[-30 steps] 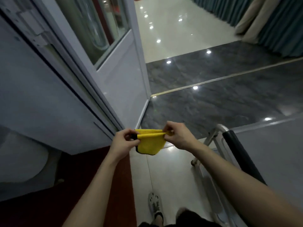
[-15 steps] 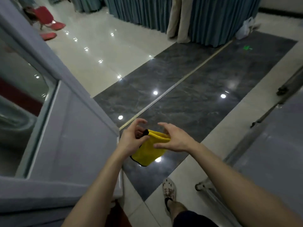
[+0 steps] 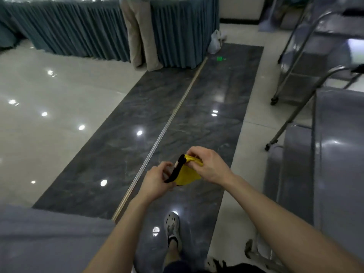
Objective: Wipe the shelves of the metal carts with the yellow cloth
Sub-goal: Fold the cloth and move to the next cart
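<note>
Both hands are on the yellow cloth (image 3: 187,173): left hand (image 3: 155,184) grips its black edge, right hand (image 3: 208,167) pinches the top.

Banquet hall or hotel function room, blue pleated table skirts (image 3: 78,32), glossy tiled floor (image 3: 49,119), steel service carts (image 3: 336,164)
</note>
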The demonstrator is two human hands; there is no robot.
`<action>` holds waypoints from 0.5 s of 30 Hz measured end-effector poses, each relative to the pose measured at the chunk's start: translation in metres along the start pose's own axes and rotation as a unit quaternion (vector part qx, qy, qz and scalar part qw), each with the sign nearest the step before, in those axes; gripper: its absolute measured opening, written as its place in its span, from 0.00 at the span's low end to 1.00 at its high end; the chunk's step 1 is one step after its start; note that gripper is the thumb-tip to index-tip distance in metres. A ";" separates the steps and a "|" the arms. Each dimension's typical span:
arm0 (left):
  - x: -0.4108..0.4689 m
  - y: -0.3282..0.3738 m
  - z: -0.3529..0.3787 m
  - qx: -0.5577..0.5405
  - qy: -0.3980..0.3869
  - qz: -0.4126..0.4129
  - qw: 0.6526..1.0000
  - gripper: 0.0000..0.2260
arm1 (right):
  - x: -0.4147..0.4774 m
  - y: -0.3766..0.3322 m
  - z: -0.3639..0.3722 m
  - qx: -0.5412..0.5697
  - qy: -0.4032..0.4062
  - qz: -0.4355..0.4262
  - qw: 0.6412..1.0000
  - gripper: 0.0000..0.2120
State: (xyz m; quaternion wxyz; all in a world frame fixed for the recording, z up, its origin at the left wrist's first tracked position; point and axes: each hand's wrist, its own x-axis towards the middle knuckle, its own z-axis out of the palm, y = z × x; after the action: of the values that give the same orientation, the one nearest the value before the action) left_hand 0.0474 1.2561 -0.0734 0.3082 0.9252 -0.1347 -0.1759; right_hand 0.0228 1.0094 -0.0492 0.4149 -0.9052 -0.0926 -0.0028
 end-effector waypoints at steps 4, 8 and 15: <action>0.103 0.008 -0.003 0.051 -0.044 0.094 0.993 0.16 | 0.029 0.027 -0.022 0.013 0.114 0.100 0.988 0.08; 0.185 0.039 -0.007 0.022 -0.121 0.145 0.982 0.09 | 0.032 0.052 -0.043 0.008 0.242 0.210 0.947 0.12; 0.284 0.128 0.006 0.032 -0.195 0.290 0.937 0.18 | 0.001 0.097 -0.056 0.066 0.404 0.410 0.815 0.07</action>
State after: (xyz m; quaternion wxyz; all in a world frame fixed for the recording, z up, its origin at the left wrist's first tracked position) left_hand 0.2826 1.0523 -0.0679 0.2838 0.8029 -0.4599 -0.2514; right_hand 0.0439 0.9056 -0.0849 0.4370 -0.7474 0.4624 -0.1915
